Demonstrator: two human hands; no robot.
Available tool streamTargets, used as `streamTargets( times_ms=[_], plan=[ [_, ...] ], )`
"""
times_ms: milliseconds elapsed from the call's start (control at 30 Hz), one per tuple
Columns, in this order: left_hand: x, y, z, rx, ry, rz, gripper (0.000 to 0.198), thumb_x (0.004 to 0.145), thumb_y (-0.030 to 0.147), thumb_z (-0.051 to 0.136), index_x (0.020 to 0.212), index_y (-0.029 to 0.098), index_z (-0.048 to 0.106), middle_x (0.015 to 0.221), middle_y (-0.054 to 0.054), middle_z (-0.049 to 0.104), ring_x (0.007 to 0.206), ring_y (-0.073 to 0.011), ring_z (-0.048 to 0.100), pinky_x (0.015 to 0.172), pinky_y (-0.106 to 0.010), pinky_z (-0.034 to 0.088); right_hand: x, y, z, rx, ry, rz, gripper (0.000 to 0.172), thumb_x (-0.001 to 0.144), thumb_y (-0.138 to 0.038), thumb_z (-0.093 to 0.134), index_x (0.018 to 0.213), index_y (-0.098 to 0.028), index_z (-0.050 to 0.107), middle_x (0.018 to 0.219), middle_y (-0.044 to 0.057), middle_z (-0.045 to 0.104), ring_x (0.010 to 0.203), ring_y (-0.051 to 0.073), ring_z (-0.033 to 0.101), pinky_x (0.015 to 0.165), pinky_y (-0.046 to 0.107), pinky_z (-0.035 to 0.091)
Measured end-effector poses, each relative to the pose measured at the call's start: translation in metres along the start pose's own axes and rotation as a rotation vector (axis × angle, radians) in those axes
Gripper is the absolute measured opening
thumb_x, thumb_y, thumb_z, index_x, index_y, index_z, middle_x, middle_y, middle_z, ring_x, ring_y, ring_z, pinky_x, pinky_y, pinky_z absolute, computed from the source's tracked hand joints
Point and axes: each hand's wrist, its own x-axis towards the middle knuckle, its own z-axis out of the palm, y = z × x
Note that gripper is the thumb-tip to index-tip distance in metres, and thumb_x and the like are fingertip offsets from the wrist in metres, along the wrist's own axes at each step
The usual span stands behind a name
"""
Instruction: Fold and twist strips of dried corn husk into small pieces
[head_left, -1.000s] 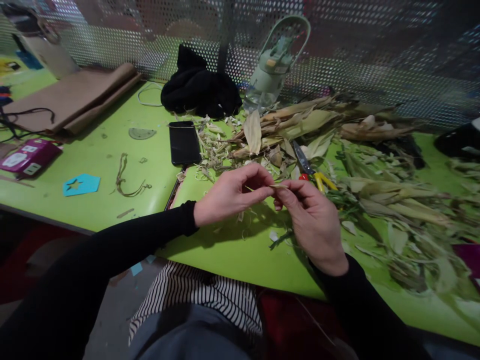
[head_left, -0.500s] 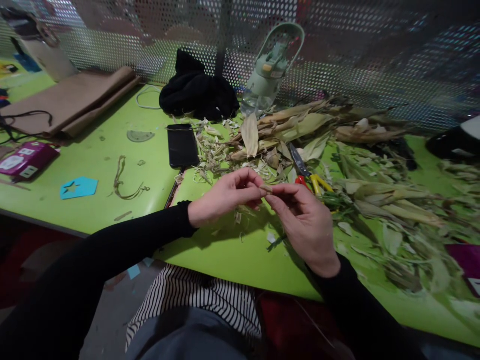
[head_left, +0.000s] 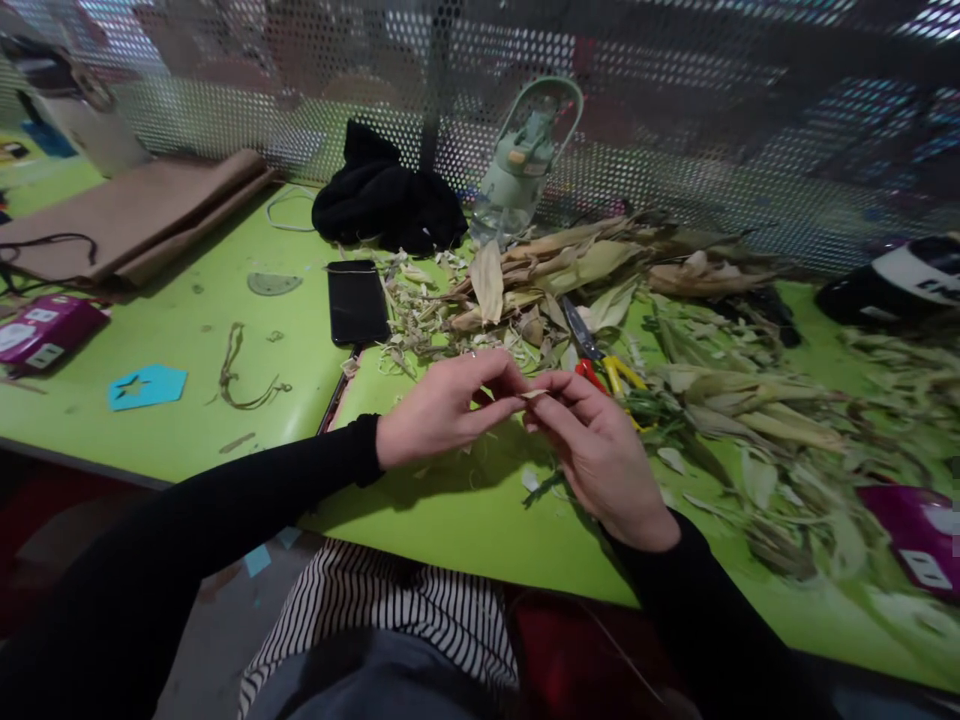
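Note:
My left hand [head_left: 457,405] and my right hand [head_left: 604,440] meet fingertip to fingertip above the green table. Both pinch a small pale strip of corn husk [head_left: 534,394], mostly covered by the fingers. Just beyond my right hand lie scissors [head_left: 592,345] with red and yellow handles, their blades pointing away. A heap of dried corn husks [head_left: 577,262] spreads behind the hands, and more loose husks [head_left: 765,410] lie to the right. Husk scraps [head_left: 420,300] are scattered behind my left hand.
A phone [head_left: 358,303] lies left of the scraps, near a twisted cord [head_left: 240,375] and a blue paper tag [head_left: 147,387]. Farther back are black cloth [head_left: 390,200], a green water bottle [head_left: 517,170] and brown paper [head_left: 135,220]. Purple packs [head_left: 49,330] sit at the sides.
The view has shifted slightly, so the table things sit a little lower and further left. My fingers have shifted slightly around the strip, still pinching it between both hands.

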Motion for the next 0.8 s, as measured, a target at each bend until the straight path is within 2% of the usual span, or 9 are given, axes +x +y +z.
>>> streamTargets(
  times_ms=[133, 233, 333, 467, 567, 633, 700, 800],
  plan=[
    [-0.0011, -0.0028, -0.0007, 0.106, 0.012, 0.120, 0.003, 0.090, 0.015, 0.060, 0.088, 0.013, 0.060, 0.082, -0.002, 0.064, 0.074, -0.0091, 0.060, 0.067, -0.020, 0.050, -0.0004, -0.0065, 0.0032, 0.096, -0.011, 0.064, 0.010, 0.076, -0.025, 0.076, 0.083, -0.022, 0.070, 0.084, -0.002, 0.062, 0.071, 0.009, 0.055, 0.066, 0.022, 0.047],
    [-0.0003, -0.0013, -0.0008, 0.083, 0.005, 0.093, 0.003, 0.088, 0.015, 0.061, 0.086, 0.014, 0.060, 0.081, -0.001, 0.063, 0.075, -0.0092, 0.059, 0.069, -0.021, 0.049, -0.0001, -0.0085, 0.0031, 0.112, -0.029, 0.087, 0.010, 0.074, -0.024, 0.075, 0.082, -0.021, 0.069, 0.082, -0.002, 0.061, 0.068, 0.008, 0.054, 0.064, 0.022, 0.047],
    [0.0015, 0.0020, -0.0012, -0.127, 0.003, -0.110, 0.012, 0.087, 0.022, 0.065, 0.083, 0.014, 0.058, 0.078, 0.000, 0.062, 0.069, -0.0083, 0.058, 0.063, -0.021, 0.047, -0.0004, -0.0066, 0.0007, -0.014, -0.020, -0.016, 0.010, 0.080, -0.028, 0.073, 0.086, -0.022, 0.068, 0.082, -0.002, 0.063, 0.067, 0.009, 0.055, 0.064, 0.023, 0.048],
    [0.0026, 0.0027, -0.0013, -0.554, -0.041, -0.422, 0.022, 0.085, 0.028, 0.071, 0.085, 0.013, 0.054, 0.074, 0.002, 0.062, 0.064, -0.0066, 0.059, 0.064, -0.021, 0.050, -0.0023, -0.0034, -0.0032, -0.379, -0.002, -0.271, 0.008, 0.090, -0.030, 0.066, 0.093, -0.023, 0.067, 0.084, -0.001, 0.067, 0.069, 0.011, 0.059, 0.064, 0.024, 0.049],
    [0.0018, 0.0018, -0.0006, -0.749, -0.056, -0.561, 0.022, 0.085, 0.027, 0.072, 0.086, 0.013, 0.055, 0.076, 0.002, 0.062, 0.068, -0.0064, 0.061, 0.068, -0.022, 0.051, -0.0030, -0.0032, -0.0050, -0.651, 0.020, -0.517, 0.006, 0.093, -0.027, 0.063, 0.094, -0.022, 0.067, 0.089, 0.002, 0.070, 0.079, 0.014, 0.064, 0.074, 0.028, 0.051],
    [0.0011, 0.0021, 0.0002, -0.782, -0.055, -0.585, 0.021, 0.085, 0.027, 0.071, 0.087, 0.013, 0.055, 0.077, 0.001, 0.062, 0.071, -0.0068, 0.062, 0.068, -0.022, 0.051, -0.0032, -0.0039, -0.0053, -0.756, 0.030, -0.604, 0.006, 0.093, -0.026, 0.062, 0.093, -0.022, 0.067, 0.090, 0.003, 0.071, 0.083, 0.016, 0.065, 0.078, 0.029, 0.052],
    [0.0009, 0.0031, 0.0012, -0.735, -0.040, -0.526, 0.019, 0.086, 0.025, 0.070, 0.088, 0.014, 0.055, 0.078, 0.001, 0.062, 0.072, -0.0071, 0.062, 0.069, -0.022, 0.051, -0.0032, -0.0046, -0.0048, -0.741, 0.043, -0.552, 0.008, 0.093, -0.028, 0.062, 0.093, -0.021, 0.066, 0.088, 0.003, 0.070, 0.080, 0.015, 0.065, 0.075, 0.029, 0.052],
    [0.0017, 0.0044, 0.0019, -0.561, -0.009, -0.367, 0.014, 0.088, 0.023, 0.067, 0.090, 0.014, 0.056, 0.081, 0.002, 0.060, 0.072, -0.0067, 0.059, 0.069, -0.021, 0.051, -0.0026, -0.0051, -0.0036, -0.522, 0.020, -0.313, 0.015, 0.093, -0.036, 0.063, 0.094, -0.022, 0.065, 0.081, 0.000, 0.067, 0.067, 0.012, 0.060, 0.062, 0.026, 0.050]
  ],
)
